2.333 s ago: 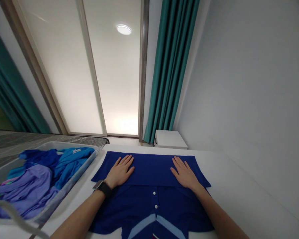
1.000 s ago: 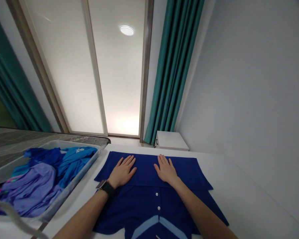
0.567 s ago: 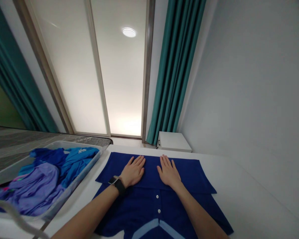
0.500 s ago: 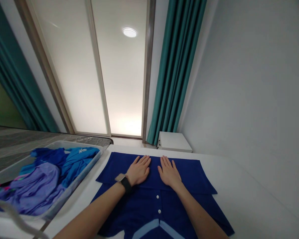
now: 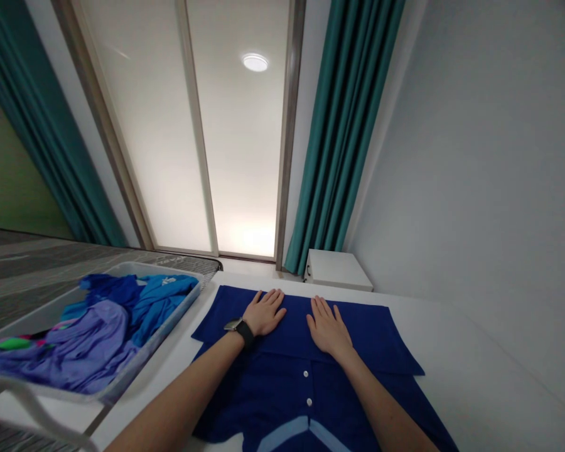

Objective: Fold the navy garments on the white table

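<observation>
A navy blue shirt (image 5: pixel 282 389) lies spread on the white table, with white buttons down its placket and light blue trim near me. Its far end is a wide flap (image 5: pixel 367 326) doubled over the rest. Flat on the left half of that flap rests my left hand (image 5: pixel 263 312), fingers stretched out, a dark-banded watch (image 5: pixel 241 331) on the wrist. My right hand (image 5: pixel 328 328) presses flat on the other half, its fingers also extended. Neither hand grips the cloth. The shirt's nearest part runs out of the picture.
To the left stands a translucent plastic bin (image 5: pixel 169 323) of crumpled clothes, purple and blue. The white table (image 5: pixel 456 351) runs right to a wall. A small white cabinet (image 5: pixel 339 270) sits beyond it, by a teal curtain (image 5: pixel 348 125) and sliding doors (image 5: pixel 245 157). A pale curved bar (image 5: pixel 37 408) crosses the lower left.
The whole scene has shifted slightly rightward with my head. My hands have slid a little farther apart on the flap, both staying flat.
</observation>
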### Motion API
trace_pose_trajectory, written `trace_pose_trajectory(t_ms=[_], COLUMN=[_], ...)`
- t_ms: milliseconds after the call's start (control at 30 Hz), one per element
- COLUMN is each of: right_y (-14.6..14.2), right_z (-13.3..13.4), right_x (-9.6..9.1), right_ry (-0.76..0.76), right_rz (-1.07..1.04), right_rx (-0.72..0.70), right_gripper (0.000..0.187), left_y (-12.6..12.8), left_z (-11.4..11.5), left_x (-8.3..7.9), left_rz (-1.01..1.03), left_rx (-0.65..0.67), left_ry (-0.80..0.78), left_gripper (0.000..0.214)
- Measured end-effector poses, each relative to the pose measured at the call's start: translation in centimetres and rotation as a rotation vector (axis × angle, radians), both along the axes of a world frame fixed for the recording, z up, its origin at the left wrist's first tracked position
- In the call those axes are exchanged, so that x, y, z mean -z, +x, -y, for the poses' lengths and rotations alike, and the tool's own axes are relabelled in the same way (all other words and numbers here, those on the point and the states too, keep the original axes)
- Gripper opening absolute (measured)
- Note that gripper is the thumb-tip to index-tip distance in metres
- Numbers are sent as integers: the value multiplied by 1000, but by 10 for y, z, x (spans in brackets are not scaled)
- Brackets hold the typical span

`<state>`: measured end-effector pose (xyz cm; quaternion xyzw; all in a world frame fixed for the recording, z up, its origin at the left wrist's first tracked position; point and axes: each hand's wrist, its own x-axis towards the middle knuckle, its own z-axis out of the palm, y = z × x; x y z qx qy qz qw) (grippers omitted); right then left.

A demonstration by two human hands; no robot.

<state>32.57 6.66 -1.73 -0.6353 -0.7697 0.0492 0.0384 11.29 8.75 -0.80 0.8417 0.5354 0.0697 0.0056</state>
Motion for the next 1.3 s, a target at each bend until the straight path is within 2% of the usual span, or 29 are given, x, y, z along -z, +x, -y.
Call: trace_pose_trajectory(t_ms=[267, 367, 467, 933, 1033, 1167, 1300], right_y=[1, 1, 1, 1, 1, 1, 1], right_z=[-1, -1, -1, -2, -1, -1, -1], right_x=[2, 2, 3, 6, 5, 5, 4], right_ry=[0, 5, 8, 31, 52, 53, 37], right_rz=[7, 13, 28, 21, 9, 6, 4], right_rx=[-4, -8, -10, 13, 17, 15, 12], right_gripper=[65, 64, 64, 64, 61, 61, 61], left_y=[-83, -101, -108, -103, -90, -54, -27], left_z=[-3, -2, -1, 2, 4, 11, 17], left_x=[0, 1, 1, -7, -8, -5, 0], left_rz=[-33, -67, -103, -113, -83, -8, 16], left_rx=[-196, -279, -352, -464, -377, -185, -131], left_ry=[2, 28, 42, 50, 69, 73, 57], left_gripper=[54, 54, 53, 59, 57, 59, 58])
